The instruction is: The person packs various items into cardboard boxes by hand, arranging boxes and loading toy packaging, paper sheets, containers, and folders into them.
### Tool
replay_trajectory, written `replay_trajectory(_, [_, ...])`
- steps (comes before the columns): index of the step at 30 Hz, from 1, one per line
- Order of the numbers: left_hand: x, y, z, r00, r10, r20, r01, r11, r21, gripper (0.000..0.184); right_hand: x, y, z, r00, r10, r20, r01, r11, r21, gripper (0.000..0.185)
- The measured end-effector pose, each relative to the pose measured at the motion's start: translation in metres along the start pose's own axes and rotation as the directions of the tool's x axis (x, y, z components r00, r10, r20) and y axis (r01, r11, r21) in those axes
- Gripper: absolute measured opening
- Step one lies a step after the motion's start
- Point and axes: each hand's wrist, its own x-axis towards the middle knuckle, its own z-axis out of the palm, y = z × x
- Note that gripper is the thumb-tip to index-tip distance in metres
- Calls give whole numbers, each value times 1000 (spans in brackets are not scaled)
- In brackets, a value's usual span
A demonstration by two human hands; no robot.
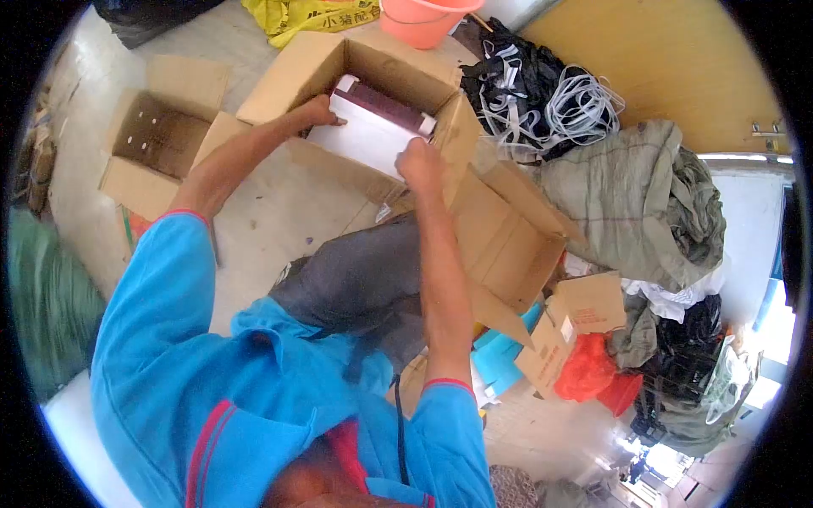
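Observation:
A large open cardboard box (453, 152) stands on the floor in front of me. Inside it lies a white box (360, 135) with a dark maroon side and white ends along its far edge. My left hand (318, 113) grips the near left part of the white box, fingers bent over its edge. At the right end, my right hand (419, 162) is closed on the same box, near the carton's right wall. The undersides of both hands' grips are hidden.
Smaller open cartons stand at the left (161, 140) and right (508, 241). Behind are a pink bucket (423, 21) and a yellow bag (309, 19). White straps (584, 106), a grey-green sack (618, 195) and a red bag (589, 368) lie to the right.

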Motion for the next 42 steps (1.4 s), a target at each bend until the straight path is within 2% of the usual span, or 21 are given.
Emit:
replay_trajectory(2, [18, -9, 31, 971, 188, -147, -112, 902, 416, 76, -1, -1, 15, 994, -106, -12, 104, 988, -119, 30])
replay_trajectory(5, [-1, 13, -6, 951, 183, 249, -218, 969, 120, 79, -3, 6, 35, 988, -154, -27, 152, 986, -64, 28])
replay_trajectory(7, [-17, 37, -4, 948, 120, 296, -285, 736, 614, 64, 1, 3, 35, 990, -141, -12, 141, 990, 0, 28])
replay_trajectory(8, [-19, 36, -7, 945, 116, 307, -289, 733, 616, 64, 1, 3, 34, 992, -125, 30, 124, 992, 37, 29])
replay_trajectory(10, [-12, 31, -6, 939, 118, 323, -279, 812, 513, 88, 10, 6, 32, 992, -104, 73, 100, 993, 63, 30])
replay_trajectory(15, [-6, 23, 8, 922, 93, 376, -288, 815, 502, 86, 52, 13, 45, 909, -195, 369, 248, 963, -103, 40])
replay_trajectory(18, [6, 9, 19, 896, 148, 419, -376, 754, 538, 85, 78, 18, 70, 912, -152, 382, 220, 965, -140, 46])
replay_trajectory(21, [13, -10, 35, 911, 251, 327, -385, 798, 463, 53, 106, 22, 92, 867, -114, 485, 240, 949, -206, 60])
replay_trajectory(22, [36, -57, 73, 904, 384, 185, -396, 918, 30, 54, 108, 25, 99, 891, -107, 441, 230, 945, -234, 65])
replay_trajectory(24, [36, -69, 82, 909, 417, 13, -374, 829, -415, 55, 110, 11, 93, 839, -10, 544, 143, 968, -204, 74])
replay_trajectory(25, [26, -27, 55, 922, 287, 258, -313, 948, 64, 54, 110, 3, 88, 825, 25, 564, 188, 930, -316, 77])
replay_trajectory(26, [18, 4, 38, 914, 55, 402, -281, 800, 530, 54, 109, -1, 85, 812, 60, 580, 240, 873, -426, 80])
replay_trajectory(28, [6, 15, 42, 936, 73, 343, -259, 802, 538, 61, 104, 8, 97, 867, 18, 497, 205, 898, -390, 86])
replay_trajectory(30, [3, 17, 39, 956, 85, 280, -234, 796, 558, 67, 123, 10, 108, 761, 207, 615, 92, 904, -418, 92])
replay_trajectory(32, [0, 13, 42, 973, 10, 229, -81, 948, 307, 57, 134, 19, 122, 764, 165, 624, 134, 905, -403, 93])
replay_trajectory(34, [11, -9, 70, 941, -115, 317, 6, 945, 326, 55, 116, 26, 135, 755, 138, 641, 172, 902, -397, 94])
replay_trajectory(36, [38, -1, 74, 937, -164, 308, 47, 934, 354, 54, 121, 38, 158, 844, 68, 532, 185, 894, -408, 92])
replay_trajectory(38, [3, 12, 70, 1000, 21, -11, -13, 872, 490, 59, 140, 61, 195, 937, -40, 346, 204, 868, -452, 89])
replay_trajectory(40, [7, 11, 67, 997, -35, 74, 0, 903, 429, 63, 143, 53, 175, 940, -57, 335, 218, 857, -466, 83])
replay_trajectory(41, [17, 5, 68, 934, -153, 322, 44, 946, 322, 65, 130, 35, 138, 911, -10, 413, 214, 866, -451, 79])
replay_trajectory(42, [22, -40, 113, 989, -15, 146, 16, 1000, -4, 66, 117, 24, 116, 876, 44, 481, 193, 881, -432, 75])
